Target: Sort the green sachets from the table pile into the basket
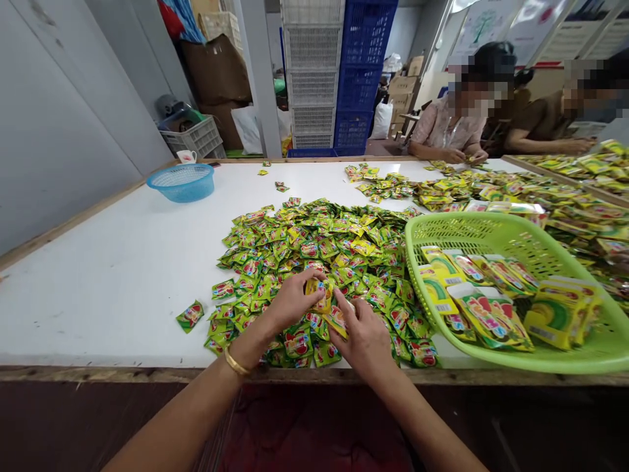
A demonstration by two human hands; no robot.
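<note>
Sachet pile [319, 262] lay mid-table [122, 275], near front edge. Basket [515, 236] of larger packs [491, 314] sat right of pile, touching it. Small basket [181, 181] stood far left, near wall. Second heap [491, 190] spread behind right, before two seated people [457, 124]. Stacked crates [339, 72] stood beyond table.

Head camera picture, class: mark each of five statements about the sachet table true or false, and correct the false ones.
1. Both hands, left hand and right hand, meet over the pile of green sachets. True.
2. The green basket holds no packets. False: it holds yellow-green packets.
3. A blue basket sits at the table's far left. True.
4. The left wrist is bare. False: it wears a gold bangle.
5. The hands hold a yellow sachet between them. True.
</note>
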